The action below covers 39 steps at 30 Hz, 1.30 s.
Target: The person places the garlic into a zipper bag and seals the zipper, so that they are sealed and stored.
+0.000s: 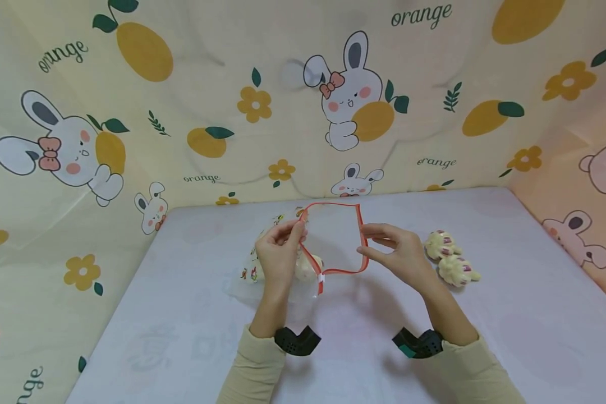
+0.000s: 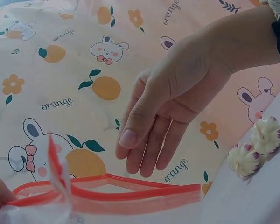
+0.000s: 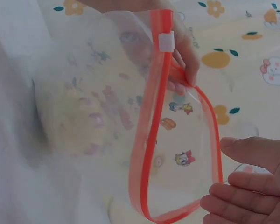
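My left hand (image 1: 279,255) pinches the red rim of a clear zip bag (image 1: 251,275) printed with small cartoon figures. The bag's mouth gapes wide, and a white slider (image 3: 166,42) sits at one end of the red zip strip (image 3: 151,135). Through the plastic a cream, purple-marked thing like a garlic bulb (image 3: 74,123) shows inside the bag. At the opposite side of the mouth is my right hand (image 1: 403,255), its fingers extended and its thumb right at the red rim; nothing is gripped in it.
Two more cream, purple-streaked bulbs (image 1: 440,245) lie side by side on the white table (image 1: 182,336), right of my right hand. A cloth backdrop (image 1: 278,45) with rabbits and oranges rises behind the table and along both sides.
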Available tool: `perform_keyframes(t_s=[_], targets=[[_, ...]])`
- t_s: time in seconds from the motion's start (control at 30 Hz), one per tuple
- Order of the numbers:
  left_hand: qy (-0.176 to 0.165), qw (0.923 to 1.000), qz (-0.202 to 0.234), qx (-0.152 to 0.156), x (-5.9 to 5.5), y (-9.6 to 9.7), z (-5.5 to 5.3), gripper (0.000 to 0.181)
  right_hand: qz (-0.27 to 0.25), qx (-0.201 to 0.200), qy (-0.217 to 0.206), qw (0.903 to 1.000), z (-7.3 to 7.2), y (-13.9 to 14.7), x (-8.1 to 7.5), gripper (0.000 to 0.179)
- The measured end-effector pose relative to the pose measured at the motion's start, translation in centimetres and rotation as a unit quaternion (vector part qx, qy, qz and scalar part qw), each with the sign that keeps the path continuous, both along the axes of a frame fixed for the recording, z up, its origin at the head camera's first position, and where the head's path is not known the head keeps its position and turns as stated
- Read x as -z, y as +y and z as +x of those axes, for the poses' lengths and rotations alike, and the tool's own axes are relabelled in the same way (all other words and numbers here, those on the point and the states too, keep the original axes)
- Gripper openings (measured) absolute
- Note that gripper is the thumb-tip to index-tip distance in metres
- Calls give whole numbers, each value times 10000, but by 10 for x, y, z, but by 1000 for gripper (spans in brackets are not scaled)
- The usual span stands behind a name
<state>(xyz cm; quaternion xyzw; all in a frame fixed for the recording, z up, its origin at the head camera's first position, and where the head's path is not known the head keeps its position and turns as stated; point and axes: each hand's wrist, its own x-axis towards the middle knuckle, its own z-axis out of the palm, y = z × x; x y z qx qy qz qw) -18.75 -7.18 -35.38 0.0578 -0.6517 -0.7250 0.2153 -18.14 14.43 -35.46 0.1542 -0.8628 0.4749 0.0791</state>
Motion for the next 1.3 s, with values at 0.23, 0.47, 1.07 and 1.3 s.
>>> perform_keyframes(t_s=[0.23,0.47,1.07,1.3], targets=[[38,10000,6,2,1,0,0,18,35,13,-116,9999,0,8,-3,42],[156,9999,13,44,3,0,-1,17,91,40,-52,9999,0,16,0,42],[39,10000,-55,64,4,1,-2,17,282,56,-56,9996,3,28,7,41],[22,10000,-29,60,3,1,0,18,452,77,44,9989,3,37,9,40]])
